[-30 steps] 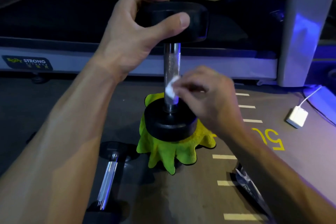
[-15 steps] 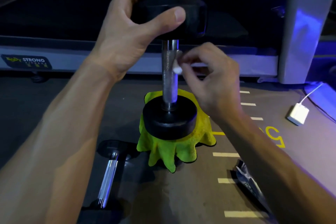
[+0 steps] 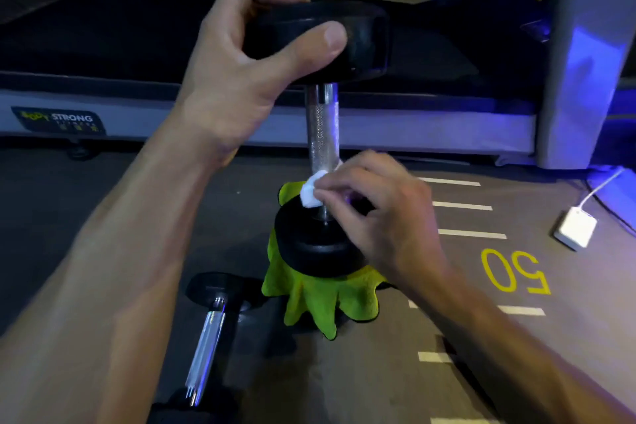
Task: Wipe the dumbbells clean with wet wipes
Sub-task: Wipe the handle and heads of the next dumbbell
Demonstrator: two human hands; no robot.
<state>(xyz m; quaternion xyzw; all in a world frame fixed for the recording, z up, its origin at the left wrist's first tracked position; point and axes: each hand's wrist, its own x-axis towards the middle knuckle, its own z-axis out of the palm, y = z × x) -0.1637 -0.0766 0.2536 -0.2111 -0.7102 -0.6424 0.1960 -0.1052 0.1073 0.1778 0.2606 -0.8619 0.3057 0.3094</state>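
Observation:
A dumbbell (image 3: 321,127) stands upright on end, its lower black head resting on a crumpled green cloth (image 3: 320,299) on the floor. My left hand (image 3: 247,58) grips the upper black head from the left, thumb across its front. My right hand (image 3: 375,213) pinches a small white wet wipe (image 3: 311,190) against the bottom of the chrome handle, just above the lower head. A second dumbbell (image 3: 206,348) lies flat on the floor at the lower left, partly hidden by my left forearm.
A treadmill (image 3: 137,45) runs across the back, with a grey upright post (image 3: 592,45) at the right. A white adapter with a cable (image 3: 574,227) lies on the floor at right. A dark packet (image 3: 461,365) lies under my right forearm. Yellow "50" and white dashes mark the floor.
My right hand slid the wipe up the handle and then back down to its base. My left hand kept its grip on the upper head.

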